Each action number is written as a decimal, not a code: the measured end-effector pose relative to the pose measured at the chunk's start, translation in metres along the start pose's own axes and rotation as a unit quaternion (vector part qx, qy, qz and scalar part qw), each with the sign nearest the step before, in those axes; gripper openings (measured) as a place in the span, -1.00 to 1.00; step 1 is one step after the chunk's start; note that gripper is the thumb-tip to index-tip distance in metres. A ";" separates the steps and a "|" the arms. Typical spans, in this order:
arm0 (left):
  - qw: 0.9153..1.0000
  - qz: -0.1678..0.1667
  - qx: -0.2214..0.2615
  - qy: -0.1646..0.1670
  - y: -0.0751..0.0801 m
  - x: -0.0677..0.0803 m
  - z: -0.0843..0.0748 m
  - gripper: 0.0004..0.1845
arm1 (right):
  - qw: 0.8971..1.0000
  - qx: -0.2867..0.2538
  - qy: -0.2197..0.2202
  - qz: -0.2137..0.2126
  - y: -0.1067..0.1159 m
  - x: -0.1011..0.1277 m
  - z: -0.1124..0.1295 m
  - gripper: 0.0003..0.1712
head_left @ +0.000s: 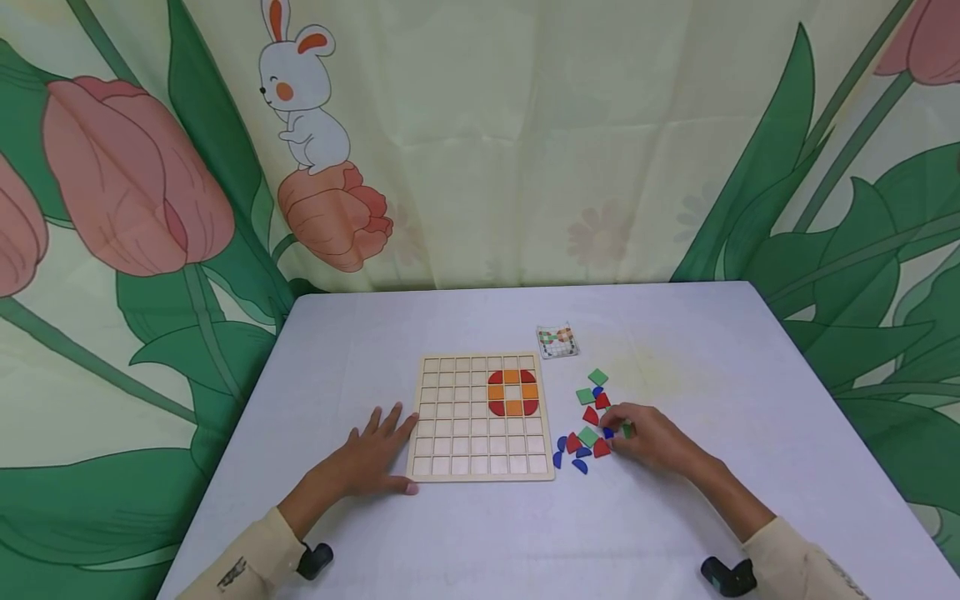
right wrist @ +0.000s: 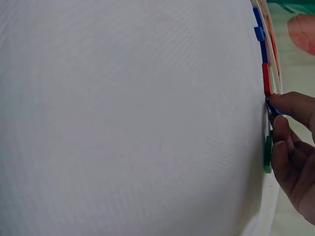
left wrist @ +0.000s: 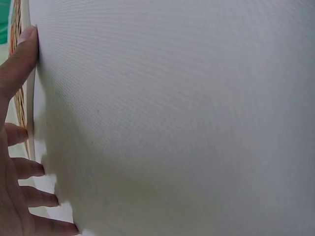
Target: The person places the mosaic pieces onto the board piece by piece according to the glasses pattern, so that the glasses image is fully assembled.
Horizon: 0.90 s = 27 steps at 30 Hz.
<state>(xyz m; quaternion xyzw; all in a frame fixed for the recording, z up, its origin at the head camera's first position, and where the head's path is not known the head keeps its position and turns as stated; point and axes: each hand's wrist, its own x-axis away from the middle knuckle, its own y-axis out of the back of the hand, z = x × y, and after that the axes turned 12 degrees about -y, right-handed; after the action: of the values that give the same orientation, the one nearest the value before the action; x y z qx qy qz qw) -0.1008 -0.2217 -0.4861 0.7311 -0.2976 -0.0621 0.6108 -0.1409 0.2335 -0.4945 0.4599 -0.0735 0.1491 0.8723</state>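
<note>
A small blue piece [head_left: 608,432], lying among the loose pieces [head_left: 588,417] right of the wooden board [head_left: 482,417], is pinched by the right hand [head_left: 651,437], and, being judged thin, light, stiff and slippery, is best taken by its edges, while the board is steadied by the flat, spread left hand [head_left: 370,455].

One wooden grid board [head_left: 480,417] lies on the surface [head_left: 675,517], carrying eight set tiles: four orange squares [head_left: 512,377] and four red corner pieces [head_left: 496,377]. One pattern card [head_left: 557,341] sits nearby. Loose pieces [head_left: 588,421] show roughly four green, four red, and five blue; some are hidden.
</note>
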 end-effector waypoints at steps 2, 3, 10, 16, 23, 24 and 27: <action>1.000 0.000 0.001 -0.001 0.000 0.000 0.000 0.20 | 1.000 -0.005 0.000 0.004 -0.001 0.000 -0.001 -0.69; 1.000 0.000 0.001 -0.001 0.000 0.000 0.000 0.20 | 1.000 -0.007 0.002 0.006 -0.002 0.000 -0.002 -0.69; 1.000 0.001 -0.001 0.000 -0.001 -0.001 0.001 0.21 | 1.000 -0.011 0.012 -0.006 -0.005 0.000 -0.003 -0.69; 1.000 0.003 -0.001 0.005 -0.002 -0.001 0.001 0.21 | 0.999 -0.043 0.010 0.000 -0.004 -0.003 0.000 -0.71; 1.000 0.001 0.002 0.007 -0.002 0.001 -0.001 0.20 | 0.991 -0.133 -0.019 0.030 -0.005 -0.006 0.010 -0.68; 1.000 0.000 0.002 0.007 -0.001 0.001 -0.001 0.20 | 0.989 -0.141 -0.022 0.032 -0.006 -0.007 0.012 -0.67; 1.000 0.000 0.000 0.007 -0.001 0.001 -0.001 0.20 | 0.988 -0.149 -0.016 0.033 -0.010 -0.011 0.017 -0.66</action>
<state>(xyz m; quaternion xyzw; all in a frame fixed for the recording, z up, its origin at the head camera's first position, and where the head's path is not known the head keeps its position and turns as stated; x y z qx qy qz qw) -0.0992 -0.2209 -0.4869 0.7315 -0.2933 -0.0567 0.6130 -0.1478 0.2118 -0.4952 0.3242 -0.1243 0.1579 0.9244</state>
